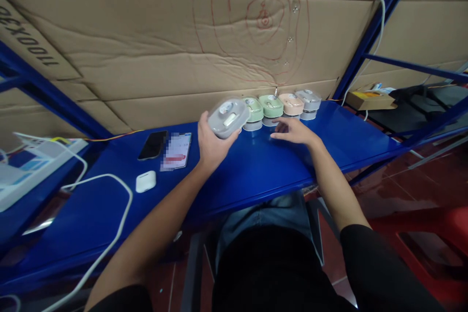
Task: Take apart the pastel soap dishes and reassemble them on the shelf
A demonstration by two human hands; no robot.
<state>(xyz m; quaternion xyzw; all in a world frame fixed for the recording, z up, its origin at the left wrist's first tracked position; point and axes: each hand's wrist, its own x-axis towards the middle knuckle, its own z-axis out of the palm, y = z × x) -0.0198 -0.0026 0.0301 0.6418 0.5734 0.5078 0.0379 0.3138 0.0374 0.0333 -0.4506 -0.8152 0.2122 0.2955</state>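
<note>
My left hand grips a grey lidded container with a clear cover and a pale clip on top, tilted and lifted over the blue table. Behind it stands a row of similar containers: two green ones, an orange one and a grey one at the right end, each on a grey lower part. My right hand is just in front of the row with fingers apart and nothing held. Whether its fingertips touch a container I cannot tell.
Left on the blue table lie a dark phone, a lit phone and a white earbud case. A white cable runs along the left. Cardboard walls the back; a red stool stands at right.
</note>
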